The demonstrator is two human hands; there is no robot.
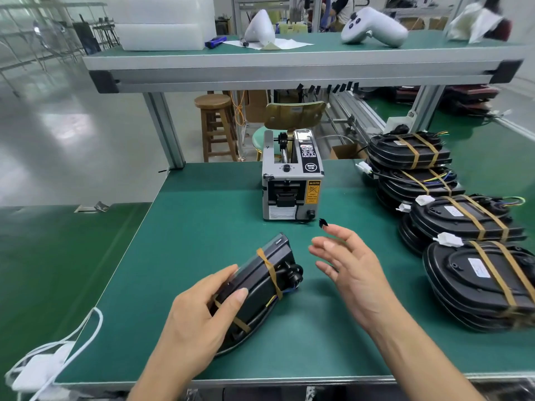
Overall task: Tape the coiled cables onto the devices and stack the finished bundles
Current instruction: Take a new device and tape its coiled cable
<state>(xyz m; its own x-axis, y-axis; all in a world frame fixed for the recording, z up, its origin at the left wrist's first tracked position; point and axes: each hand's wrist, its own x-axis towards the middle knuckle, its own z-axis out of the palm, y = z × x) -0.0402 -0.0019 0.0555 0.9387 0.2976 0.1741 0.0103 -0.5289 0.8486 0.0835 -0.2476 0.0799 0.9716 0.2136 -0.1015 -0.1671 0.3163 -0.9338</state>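
Device [257,287] — taped, tilted on edge near the desk [202,215] front, long axis toward the dispenser [292,180]; left hand [199,316] grips its near end, right hand [350,273] open beside it, nearer the stacks [451,221] at the right edge.

A factory assembly workstation — a green-matted workbench [202,204] on an aluminium frame with an overhead shelf [289,68], an automatic tape dispenser [292,180], stacked black taped bundles [451,227], and a glossy floor [72,117] — more benches beyond.
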